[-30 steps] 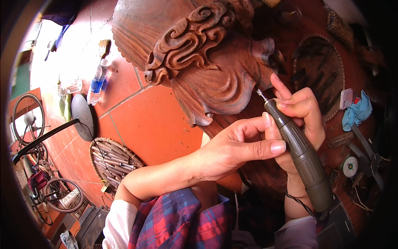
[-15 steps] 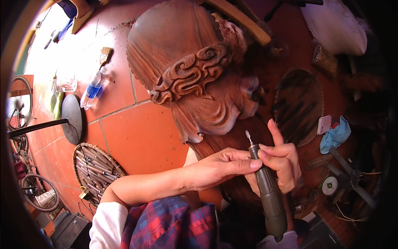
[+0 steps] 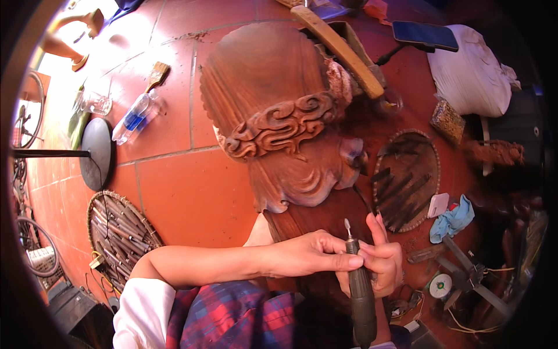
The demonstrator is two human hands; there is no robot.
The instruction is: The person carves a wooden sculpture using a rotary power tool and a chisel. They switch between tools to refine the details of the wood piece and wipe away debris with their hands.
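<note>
A dark rotary carving handpiece (image 3: 361,299) points upward near my lap, its small silvery burr (image 3: 347,225) at the top. My left hand (image 3: 317,253) reaches across from the left and pinches the collar behind the burr between thumb and fingers. On the other side of the collar, my right hand (image 3: 378,264) grips with thumb and curled fingers, its index finger raised. Just beyond the burr lies a carved reddish-brown wooden piece (image 3: 264,75) with a scrolled band and wavy folds. The burr looks apart from the carving.
Left on the tiled floor are a round basket of chisels (image 3: 119,232), a lamp base (image 3: 97,154), a plastic bottle (image 3: 136,119) and a brush (image 3: 157,75). On the right lie another tool basket (image 3: 407,180), a blue cloth (image 3: 453,221), a white sack (image 3: 471,70) and a mounted phone (image 3: 425,36).
The view has shifted, so the carving and my hands sit lower in the picture. Both hands keep hold of the handpiece collar; the right index finger is bent a little more.
</note>
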